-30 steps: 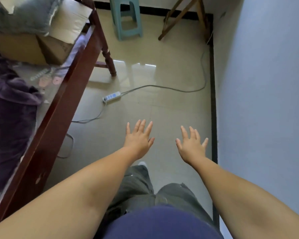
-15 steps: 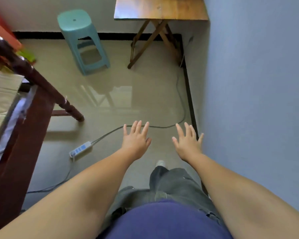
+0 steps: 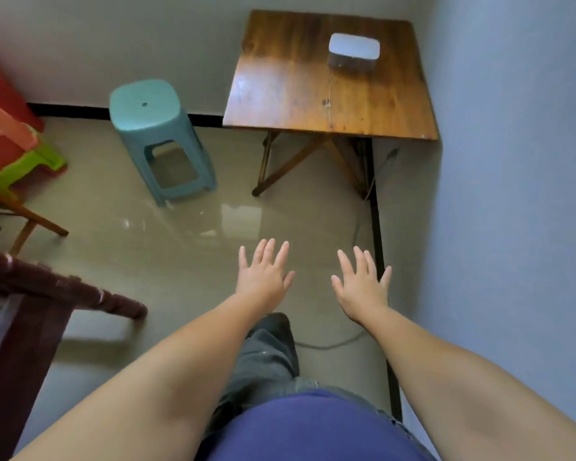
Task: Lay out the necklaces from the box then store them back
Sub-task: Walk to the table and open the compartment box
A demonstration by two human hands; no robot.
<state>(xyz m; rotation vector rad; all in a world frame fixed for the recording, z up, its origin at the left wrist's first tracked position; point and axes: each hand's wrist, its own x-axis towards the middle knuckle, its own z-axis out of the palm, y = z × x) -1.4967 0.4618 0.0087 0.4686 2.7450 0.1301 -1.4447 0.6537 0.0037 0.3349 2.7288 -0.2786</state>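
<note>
On the far right part of the wooden folding table [image 3: 313, 84], close to the blue-grey wall [image 3: 519, 161], sits a small pale box [image 3: 353, 52] with rounded corners, its lid shut; a thin line, perhaps a chain or thread, runs from the box toward the table's near edge, though it is too fine to tell what it is. No necklaces show anywhere on the table. Well short of the table, over the glossy tiled floor [image 3: 167, 261], both hands are held out palm down with nothing in them. The left hand [image 3: 264, 276] has its fingers straight and spread, and the right hand [image 3: 361, 285], just beside it and nearer the wall, is spread the same way; the two do not touch. Left of the table, against the back wall, stands a teal plastic stool [image 3: 153, 128]. Farther left of the table is a stack of red, orange and green plastic stools [image 3: 10, 141], cut off by the frame edge. Nearer the person than the table, at the left, a dark wooden furniture frame [image 3: 47, 294] juts in. Below the hands, a leg in grey trousers [image 3: 266, 357] steps toward the table, and a cable [image 3: 326, 344] lies on the floor just beside it.
</note>
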